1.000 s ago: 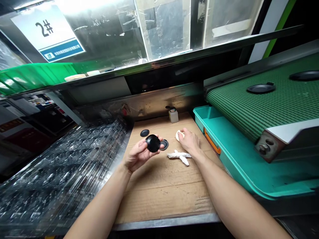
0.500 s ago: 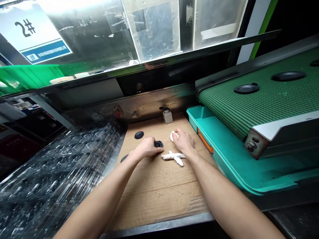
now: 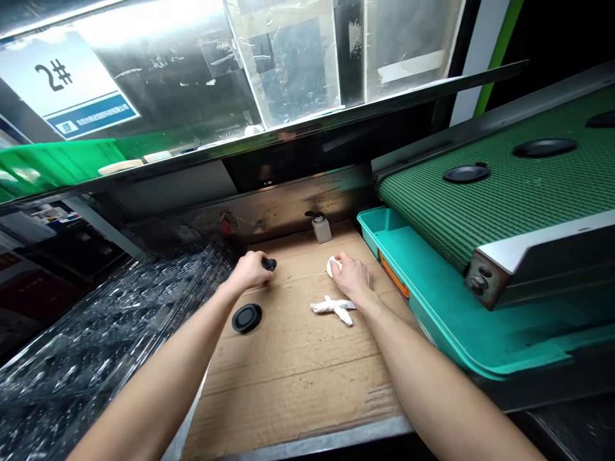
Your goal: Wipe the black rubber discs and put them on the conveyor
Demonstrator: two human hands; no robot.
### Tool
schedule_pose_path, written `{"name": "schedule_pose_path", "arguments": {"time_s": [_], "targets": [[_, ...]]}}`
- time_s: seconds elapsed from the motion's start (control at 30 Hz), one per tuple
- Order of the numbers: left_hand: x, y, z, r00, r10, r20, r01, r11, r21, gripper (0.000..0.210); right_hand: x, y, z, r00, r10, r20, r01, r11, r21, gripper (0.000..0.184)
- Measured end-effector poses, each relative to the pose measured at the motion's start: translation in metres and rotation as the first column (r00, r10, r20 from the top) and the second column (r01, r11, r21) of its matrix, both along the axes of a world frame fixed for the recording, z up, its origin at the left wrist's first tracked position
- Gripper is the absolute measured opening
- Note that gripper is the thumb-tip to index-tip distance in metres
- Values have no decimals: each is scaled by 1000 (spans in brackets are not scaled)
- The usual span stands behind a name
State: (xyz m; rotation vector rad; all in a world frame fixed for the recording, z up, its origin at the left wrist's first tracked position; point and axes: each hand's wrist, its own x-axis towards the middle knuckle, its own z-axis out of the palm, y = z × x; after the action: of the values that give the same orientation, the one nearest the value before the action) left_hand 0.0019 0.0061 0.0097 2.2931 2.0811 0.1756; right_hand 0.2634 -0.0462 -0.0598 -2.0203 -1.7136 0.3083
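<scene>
My left hand (image 3: pixel 250 270) is closed at the far left of the cardboard, its fingers on a small black round plastic part (image 3: pixel 270 264) that is partly hidden by them. Nearer to me lies a black round lid-like disc (image 3: pixel 247 318). On the right, my right hand (image 3: pixel 353 276) pinches a white round pad (image 3: pixel 332 266), close above or touching the cardboard (image 3: pixel 288 358); I cannot tell which. A twisted white cloth-like piece (image 3: pixel 332 307) lies beside my right wrist.
A small bottle with its cap flipped up (image 3: pixel 321 228) stands at the back. To the right are a teal bin (image 3: pixel 446 320) and a green conveyor belt (image 3: pixel 509 198) carrying black discs (image 3: pixel 466 173). Stacked clear plastic trays (image 3: pixel 110 314) fill the left.
My left hand has moved left and away from me, from the middle of the cardboard to where a black disc lay. The nearer disc is now uncovered. My right hand stays nearly still.
</scene>
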Motion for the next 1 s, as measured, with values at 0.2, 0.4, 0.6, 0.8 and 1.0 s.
{"name": "schedule_pose_path", "arguments": {"time_s": [0.2, 0.4, 0.6, 0.8, 1.0], "targets": [[-25, 42, 5, 997, 53, 55, -47, 993, -107, 60, -1, -2, 3, 1000, -10, 16, 10, 1000, 9, 36], [-13, 56, -6, 997, 15, 74, 2, 974, -225, 60, 0, -2, 5, 1000, -1, 11, 0, 999, 44, 32], [-15, 61, -12, 997, -19, 78, 40, 959, -279, 72, 1, -1, 5, 1000, 7, -16, -6, 999, 32, 32], [-11, 67, -9, 996, -73, 43, 83, 950, -302, 68, 1, -2, 7, 1000, 7, 1, -7, 1000, 25, 32], [-7, 64, -7, 995, -97, -11, 89, 950, -301, 69, 1, -2, 8, 1000, 2, -11, -1, 1000, 19, 32]]}}
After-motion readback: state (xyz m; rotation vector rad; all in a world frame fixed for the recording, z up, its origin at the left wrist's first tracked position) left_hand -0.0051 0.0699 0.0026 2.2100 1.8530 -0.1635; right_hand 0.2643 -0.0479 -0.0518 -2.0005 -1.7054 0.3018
